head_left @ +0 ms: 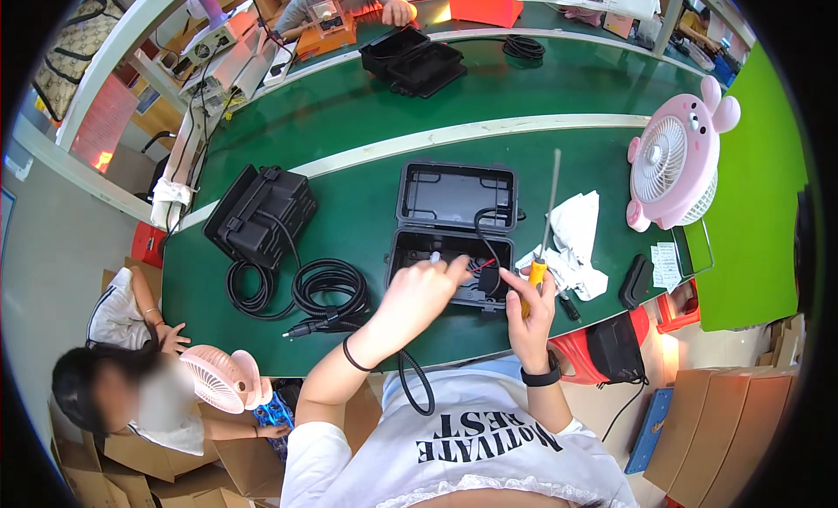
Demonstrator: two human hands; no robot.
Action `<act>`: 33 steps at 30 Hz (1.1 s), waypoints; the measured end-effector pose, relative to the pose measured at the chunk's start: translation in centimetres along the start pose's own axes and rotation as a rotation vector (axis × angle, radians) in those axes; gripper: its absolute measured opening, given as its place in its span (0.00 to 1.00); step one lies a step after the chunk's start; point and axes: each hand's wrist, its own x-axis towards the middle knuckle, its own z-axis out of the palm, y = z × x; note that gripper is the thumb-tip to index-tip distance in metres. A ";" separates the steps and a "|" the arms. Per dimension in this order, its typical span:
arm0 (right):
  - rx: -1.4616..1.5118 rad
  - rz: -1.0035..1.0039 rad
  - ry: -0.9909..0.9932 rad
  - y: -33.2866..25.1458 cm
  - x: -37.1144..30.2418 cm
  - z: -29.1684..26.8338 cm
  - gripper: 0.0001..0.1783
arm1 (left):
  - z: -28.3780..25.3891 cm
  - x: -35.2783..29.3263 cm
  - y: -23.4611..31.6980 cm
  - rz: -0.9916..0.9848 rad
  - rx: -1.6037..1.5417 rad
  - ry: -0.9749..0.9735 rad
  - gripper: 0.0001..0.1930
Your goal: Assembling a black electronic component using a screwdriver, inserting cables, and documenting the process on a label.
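An open black plastic case (pixel 394 255) lies at the table's near edge, its ribbed lid (pixel 458 194) tipped back. Inside it are red and black wires (pixel 482 264) and a small black part (pixel 489 281). My left hand (pixel 421 291) reaches over the case with fingers closed at the wires; what they pinch is hidden. My right hand (pixel 532 323) is wrapped round a screwdriver (pixel 538 271) with a yellow handle, its long shaft pointing up and away. The right index fingertip reaches to the black part. A black cable (pixel 417 387) loops down over the table edge.
At left are a closed black case (pixel 288 213) and coiled cable (pixel 330 290). Crumpled white cloth (pixel 576 237), a black tool (pixel 635 281) and a pink fan (pixel 672 163) stand right. Another open case (pixel 419 67) sits far, near one person; another person (pixel 131 394) is at left.
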 end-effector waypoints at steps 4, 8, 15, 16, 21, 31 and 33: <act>-0.297 -0.053 -0.136 -1.6 1.4 -1.6 0.17 | -0.3 -0.4 0.9 0.237 -0.064 0.039 0.40; -0.207 0.058 -0.237 -2.2 3.5 -2.7 0.11 | 1.7 -1.5 1.9 0.155 0.087 0.049 0.42; 0.111 0.180 0.076 2.3 9.1 -0.1 0.25 | 2.7 -1.1 2.0 0.172 0.043 0.109 0.32; 0.168 0.078 0.117 2.2 10.2 1.0 0.28 | 2.9 -1.2 1.9 0.137 0.039 0.113 0.32; 0.469 0.192 0.002 1.9 12.8 2.5 0.30 | 3.0 -1.4 1.8 0.249 0.170 0.178 0.32; 0.597 0.118 0.028 0.9 12.8 1.3 0.26 | 3.6 -1.3 2.8 0.170 0.080 0.030 0.23; 0.586 0.051 0.055 -0.1 12.3 0.8 0.26 | 3.5 -0.7 3.0 0.145 0.090 0.008 0.23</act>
